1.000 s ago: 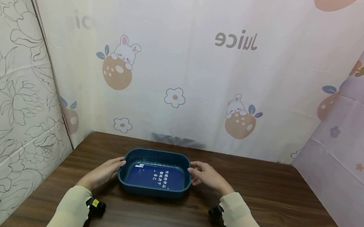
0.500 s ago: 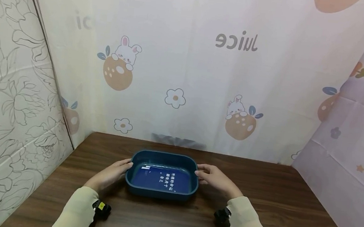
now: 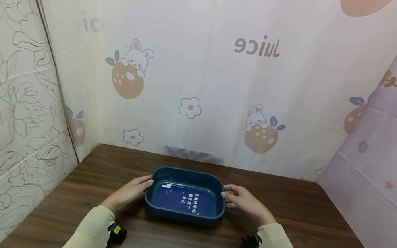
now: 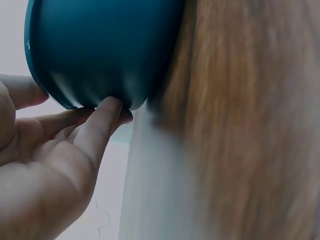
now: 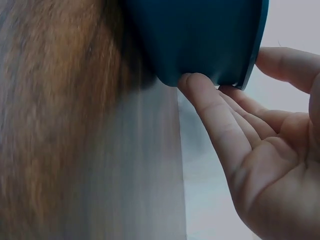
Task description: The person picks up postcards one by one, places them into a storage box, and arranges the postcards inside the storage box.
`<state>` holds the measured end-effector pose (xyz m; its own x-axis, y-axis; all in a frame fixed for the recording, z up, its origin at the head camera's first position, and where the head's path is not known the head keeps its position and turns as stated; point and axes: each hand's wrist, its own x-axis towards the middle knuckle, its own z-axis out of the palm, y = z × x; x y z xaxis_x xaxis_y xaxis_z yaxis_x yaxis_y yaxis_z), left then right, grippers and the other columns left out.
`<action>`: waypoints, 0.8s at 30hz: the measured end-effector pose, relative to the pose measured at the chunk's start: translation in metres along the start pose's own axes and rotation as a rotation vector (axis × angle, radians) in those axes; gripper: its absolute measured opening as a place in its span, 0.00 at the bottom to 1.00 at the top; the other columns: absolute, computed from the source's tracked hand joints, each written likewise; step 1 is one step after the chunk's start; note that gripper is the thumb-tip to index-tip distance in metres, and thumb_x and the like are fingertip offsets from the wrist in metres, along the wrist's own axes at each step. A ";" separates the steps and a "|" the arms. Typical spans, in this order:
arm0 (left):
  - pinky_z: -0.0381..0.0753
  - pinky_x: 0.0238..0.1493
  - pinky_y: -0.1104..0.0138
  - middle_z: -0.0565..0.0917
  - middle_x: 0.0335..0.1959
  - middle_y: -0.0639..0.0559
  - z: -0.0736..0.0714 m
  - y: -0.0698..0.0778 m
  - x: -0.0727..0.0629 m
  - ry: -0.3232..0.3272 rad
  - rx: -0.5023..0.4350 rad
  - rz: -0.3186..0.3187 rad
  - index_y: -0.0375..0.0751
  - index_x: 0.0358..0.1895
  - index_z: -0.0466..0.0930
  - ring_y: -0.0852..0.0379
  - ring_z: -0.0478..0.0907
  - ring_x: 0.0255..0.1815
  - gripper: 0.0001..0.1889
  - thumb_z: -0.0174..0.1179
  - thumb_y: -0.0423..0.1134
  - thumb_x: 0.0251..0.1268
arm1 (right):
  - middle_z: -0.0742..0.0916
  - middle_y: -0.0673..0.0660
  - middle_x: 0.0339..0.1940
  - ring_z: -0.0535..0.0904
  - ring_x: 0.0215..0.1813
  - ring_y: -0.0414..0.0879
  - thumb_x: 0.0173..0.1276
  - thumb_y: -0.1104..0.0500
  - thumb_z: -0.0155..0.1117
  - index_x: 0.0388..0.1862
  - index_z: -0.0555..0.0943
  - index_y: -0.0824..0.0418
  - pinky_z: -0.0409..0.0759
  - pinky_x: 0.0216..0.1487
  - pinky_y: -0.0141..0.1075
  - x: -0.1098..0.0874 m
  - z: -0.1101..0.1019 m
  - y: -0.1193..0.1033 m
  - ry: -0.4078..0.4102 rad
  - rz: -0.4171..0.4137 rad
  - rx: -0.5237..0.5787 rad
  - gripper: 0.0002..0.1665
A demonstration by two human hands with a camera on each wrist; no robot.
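Note:
A dark teal oblong plastic basin [image 3: 184, 218] sits level on or just over the brown wooden table, between the two hands. Flat inside it lies a dark blue booklet [image 3: 173, 201] printed with white Chinese characters. My left hand [image 3: 131, 191] holds the basin's left end, thumb at the rim and fingers against the outer wall. At the opposite end, my right hand [image 3: 246, 202] grips in the same way. The left wrist view shows fingertips [image 4: 111, 104] low on the basin's rounded wall. Fingertips [image 5: 197, 82] press the wall likewise in the right wrist view.
The wooden table [image 3: 299, 229] spreads around the basin. A printed curtain [image 3: 196, 68] with rabbits and fruit hangs along its back edge. A flower-patterned sheet [image 3: 14, 102] stands to the left, and another pale curtain [image 3: 392, 158] to the right.
Both hands have moved the basin, with the booklet in it, to the right and slightly towards me. Their hold on its ends is unchanged.

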<state>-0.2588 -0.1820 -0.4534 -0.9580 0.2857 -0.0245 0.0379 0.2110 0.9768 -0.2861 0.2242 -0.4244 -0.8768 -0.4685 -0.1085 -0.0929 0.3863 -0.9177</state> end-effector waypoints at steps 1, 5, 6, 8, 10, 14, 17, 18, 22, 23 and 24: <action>0.66 0.68 0.47 0.64 0.73 0.30 0.002 0.001 0.000 0.003 0.006 0.006 0.26 0.75 0.58 0.38 0.63 0.73 0.29 0.46 0.43 0.83 | 0.81 0.67 0.61 0.82 0.58 0.58 0.78 0.51 0.58 0.72 0.64 0.75 0.82 0.54 0.49 -0.001 -0.001 0.000 0.001 0.000 -0.002 0.36; 0.67 0.68 0.48 0.63 0.73 0.30 0.008 0.003 0.002 -0.009 0.018 0.033 0.26 0.75 0.57 0.38 0.63 0.73 0.29 0.45 0.43 0.83 | 0.80 0.68 0.62 0.81 0.59 0.59 0.79 0.50 0.57 0.72 0.63 0.75 0.81 0.55 0.50 -0.006 -0.008 0.003 -0.004 0.000 -0.018 0.36; 0.67 0.68 0.48 0.63 0.74 0.31 0.010 0.004 0.002 -0.010 0.014 0.032 0.26 0.75 0.57 0.38 0.63 0.73 0.29 0.45 0.44 0.83 | 0.80 0.69 0.62 0.81 0.59 0.59 0.79 0.50 0.56 0.73 0.63 0.75 0.81 0.55 0.50 -0.007 -0.010 0.003 -0.008 0.002 -0.021 0.36; 0.67 0.68 0.49 0.63 0.74 0.31 0.012 0.004 0.002 -0.018 0.016 0.036 0.27 0.76 0.56 0.39 0.62 0.74 0.30 0.45 0.44 0.83 | 0.80 0.69 0.62 0.81 0.59 0.59 0.79 0.50 0.56 0.73 0.62 0.75 0.81 0.55 0.50 -0.008 -0.013 0.003 -0.014 0.002 -0.027 0.37; 0.67 0.68 0.50 0.63 0.74 0.31 0.014 0.004 0.003 -0.025 0.016 0.043 0.27 0.76 0.56 0.39 0.62 0.74 0.30 0.45 0.45 0.83 | 0.80 0.69 0.62 0.82 0.58 0.59 0.79 0.51 0.56 0.73 0.62 0.75 0.82 0.54 0.50 -0.010 -0.015 0.004 -0.013 0.000 -0.036 0.36; 0.67 0.68 0.50 0.63 0.74 0.31 0.017 0.004 0.004 -0.053 0.002 0.059 0.27 0.76 0.56 0.39 0.61 0.74 0.30 0.46 0.45 0.83 | 0.81 0.68 0.61 0.83 0.57 0.58 0.79 0.50 0.57 0.73 0.63 0.74 0.82 0.54 0.49 -0.012 -0.017 0.003 0.008 0.014 -0.047 0.36; 0.66 0.68 0.50 0.63 0.74 0.31 0.018 0.005 0.004 -0.066 -0.004 0.063 0.27 0.76 0.56 0.39 0.61 0.74 0.31 0.46 0.46 0.83 | 0.81 0.68 0.61 0.82 0.57 0.58 0.79 0.50 0.57 0.73 0.63 0.74 0.82 0.55 0.49 -0.013 -0.018 0.004 0.016 0.018 -0.041 0.37; 0.67 0.68 0.50 0.63 0.74 0.31 0.018 0.005 0.004 -0.066 -0.004 0.062 0.27 0.76 0.56 0.39 0.61 0.74 0.31 0.46 0.46 0.83 | 0.80 0.69 0.61 0.82 0.57 0.58 0.79 0.50 0.57 0.73 0.63 0.75 0.82 0.55 0.49 -0.014 -0.018 0.004 0.015 0.017 -0.039 0.37; 0.68 0.68 0.50 0.63 0.74 0.31 0.018 0.006 0.003 -0.061 -0.004 0.054 0.27 0.76 0.56 0.39 0.62 0.74 0.30 0.46 0.45 0.83 | 0.80 0.69 0.61 0.83 0.56 0.58 0.79 0.49 0.56 0.73 0.62 0.75 0.81 0.55 0.50 -0.013 -0.017 0.005 0.016 0.008 -0.038 0.37; 0.68 0.68 0.50 0.63 0.74 0.31 0.017 0.006 0.003 -0.061 -0.003 0.052 0.27 0.76 0.56 0.39 0.62 0.74 0.30 0.45 0.45 0.83 | 0.80 0.69 0.61 0.83 0.56 0.58 0.79 0.49 0.55 0.73 0.62 0.74 0.81 0.55 0.49 -0.013 -0.017 0.005 0.017 0.007 -0.040 0.37; 0.68 0.67 0.50 0.63 0.74 0.31 0.017 0.006 0.003 -0.059 -0.002 0.050 0.27 0.76 0.56 0.39 0.62 0.74 0.30 0.45 0.45 0.83 | 0.81 0.68 0.61 0.83 0.56 0.58 0.79 0.49 0.55 0.73 0.62 0.74 0.81 0.55 0.49 -0.013 -0.017 0.006 0.020 0.007 -0.046 0.37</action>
